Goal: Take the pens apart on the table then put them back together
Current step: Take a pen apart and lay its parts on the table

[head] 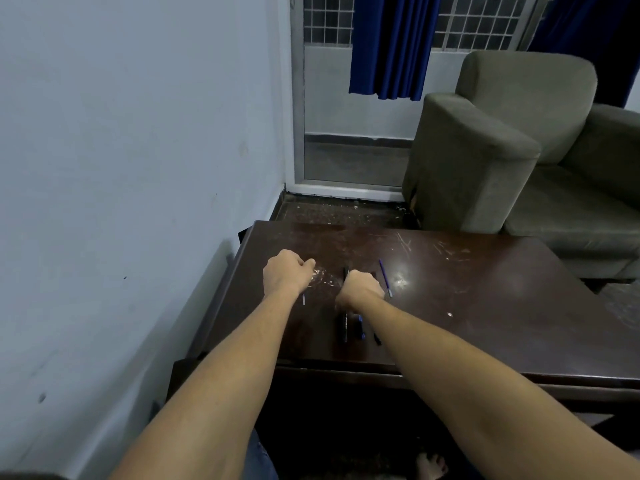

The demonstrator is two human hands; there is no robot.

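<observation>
Both bare forearms reach out over a dark brown, glossy wooden table (485, 306) whose top is scratched and scuffed with pale marks. The left hand (284, 271) is curled into a loose fist, knuckles up, over a whitish scuffed patch; a thin pale sliver, perhaps a pen part (303, 299), shows just below its wrist, its long axis running roughly toward and away from the person, and whether the fingers actually pinch it cannot be told. The right hand (362, 287) is also closed in a fist around a slim black pen barrel (345, 271), whose upper end sticks out past the knuckles and points away from the person, toward the far edge of the table.

Just right of that hand lies a thin blue ink refill (385, 278), flat on the wood, its long axis slanting from far-left to near-right, with the paler tip at the near end. Nearer the person, partly under the right forearm, sit more pieces: a black pen body (343, 327) lying lengthwise toward the person, a short blue-and-black piece (360, 326) beside it, and a small black piece (376, 338) tilted slightly to the right.

Beyond the table stand a grey-green upholstered armchair (502, 143) with a soft, napped fabric, blue pleated curtains (391, 46) and a plain pale wall (121, 133)
</observation>
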